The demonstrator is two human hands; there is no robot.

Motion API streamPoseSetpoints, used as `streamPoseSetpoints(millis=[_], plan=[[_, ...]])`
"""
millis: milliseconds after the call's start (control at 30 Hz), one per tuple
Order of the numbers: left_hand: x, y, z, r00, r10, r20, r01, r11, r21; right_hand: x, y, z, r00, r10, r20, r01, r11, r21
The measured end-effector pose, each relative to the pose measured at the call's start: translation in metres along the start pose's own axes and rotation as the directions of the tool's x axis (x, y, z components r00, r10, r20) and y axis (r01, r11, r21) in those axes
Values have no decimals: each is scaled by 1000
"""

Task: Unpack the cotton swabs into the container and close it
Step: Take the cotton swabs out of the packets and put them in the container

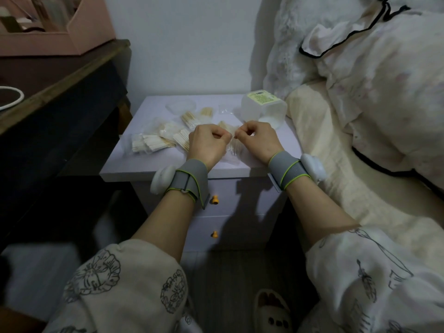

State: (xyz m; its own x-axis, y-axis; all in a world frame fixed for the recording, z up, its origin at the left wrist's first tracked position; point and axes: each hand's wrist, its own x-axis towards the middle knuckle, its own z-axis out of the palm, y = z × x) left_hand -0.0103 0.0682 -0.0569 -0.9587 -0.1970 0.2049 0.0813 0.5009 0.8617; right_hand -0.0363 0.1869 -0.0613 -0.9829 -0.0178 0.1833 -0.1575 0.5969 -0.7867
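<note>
My left hand (208, 143) and my right hand (258, 138) are held close together over the small lilac nightstand (134, 168). Between them hangs a clear packet of cotton swabs (232, 144), and both hands pinch its top edge with curled fingers. Several more packets of swabs (153, 141) lie spread on the left half of the top. A translucent white container (264, 108) lies on its side at the back right, its open mouth facing me. Its clear round lid (181, 106) rests at the back centre.
A bed with cream sheets and a bundled quilt (374, 92) borders the nightstand on the right. A dark wooden desk (60, 75) with a pink box (55, 22) stands to the left. An empty clear wrapper (225, 110) lies beside the container. The nightstand has two drawers with orange knobs (214, 200).
</note>
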Motion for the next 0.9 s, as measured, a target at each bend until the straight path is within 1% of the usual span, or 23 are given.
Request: streamPoseSetpoints(millis=[133, 267, 333, 533, 633, 733, 900], plan=[[0, 1, 0, 999, 18, 27, -19, 998, 63, 3, -1, -1, 996, 62, 59, -69, 991, 113], [1, 0, 1, 999, 11, 36, -13, 999, 49, 3, 1, -4, 996, 62, 65, -71, 985, 155], [1, -1, 1, 1000, 0, 30, 0, 1000, 20, 3, 2, -4, 998, 36, 56, -43, 991, 130], [-1, 1, 3, 998, -49, -50, 48, 998, -27, 0, 2, -3, 998, -49, 38, 51, 997, -59], [-1, 3, 5, 993, -88, -82, 81, 993, -83, 1, -1, -3, 998, -60, 23, 62, 993, -98], [0, 3, 6, 991, -94, -92, 85, 992, -95, 1, -3, -5, 998, -64, 21, 66, 990, -125], [-1, 2, 5, 992, -92, -91, 82, 991, -108, 0, -5, -5, 996, -71, 61, 80, 986, -148]])
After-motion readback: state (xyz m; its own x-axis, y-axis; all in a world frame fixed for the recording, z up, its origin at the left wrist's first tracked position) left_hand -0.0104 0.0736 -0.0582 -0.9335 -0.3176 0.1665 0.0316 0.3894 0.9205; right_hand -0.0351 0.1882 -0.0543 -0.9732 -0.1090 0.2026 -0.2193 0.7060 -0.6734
